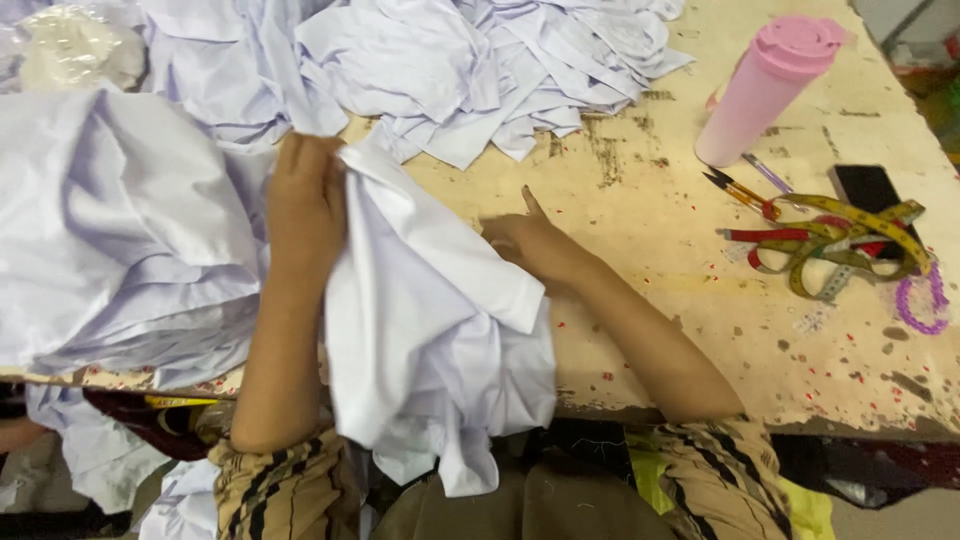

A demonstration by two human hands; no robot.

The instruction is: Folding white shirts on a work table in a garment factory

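We see the left hand [305,195] pinching the white garment [430,320], which hangs over the near edge of the worn table [700,290]; the right hand [530,240] grips its other fold. Spreading works best, we judge, with both edges kept taut. The pink flask [765,85] stands capped, contents hidden

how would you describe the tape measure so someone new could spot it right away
Start at the worn wooden table and go to its right side, below the pink bottle. The tape measure lies there in a loose yellow tangle beside a black phone; it is the only coiled yellow strip.
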